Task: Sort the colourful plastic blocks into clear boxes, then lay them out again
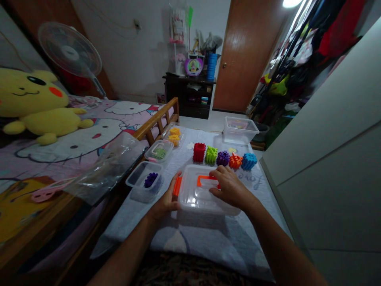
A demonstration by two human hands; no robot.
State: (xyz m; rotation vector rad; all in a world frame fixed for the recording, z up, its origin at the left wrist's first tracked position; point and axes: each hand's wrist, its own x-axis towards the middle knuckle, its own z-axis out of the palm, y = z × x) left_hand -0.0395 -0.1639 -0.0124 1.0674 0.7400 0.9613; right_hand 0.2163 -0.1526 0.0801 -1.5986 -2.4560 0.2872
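Note:
A clear plastic box (pixel 196 196) with a lid, orange side latch and orange handle lies in front of me on the cloth-covered table. My left hand (pixel 166 200) grips its left side at the orange latch (pixel 177 186), fingers curled. My right hand (pixel 228 186) rests on the lid with fingers bent over the orange handle (pixel 205 180). Just behind the box stands a row of spiky block cubes: red (pixel 199 152), green (pixel 211 154), purple (pixel 222 158), orange (pixel 235 160) and blue (pixel 249 161).
Small clear tubs sit to the left with purple pieces (pixel 150 179), green pieces (pixel 160 152) and yellow pieces (pixel 174 136). A larger clear bin (pixel 239 129) stands at the back. A bed with a yellow plush (pixel 35 103) and a plastic bag (pixel 110 167) borders the left; a white cabinet (pixel 327 139) the right.

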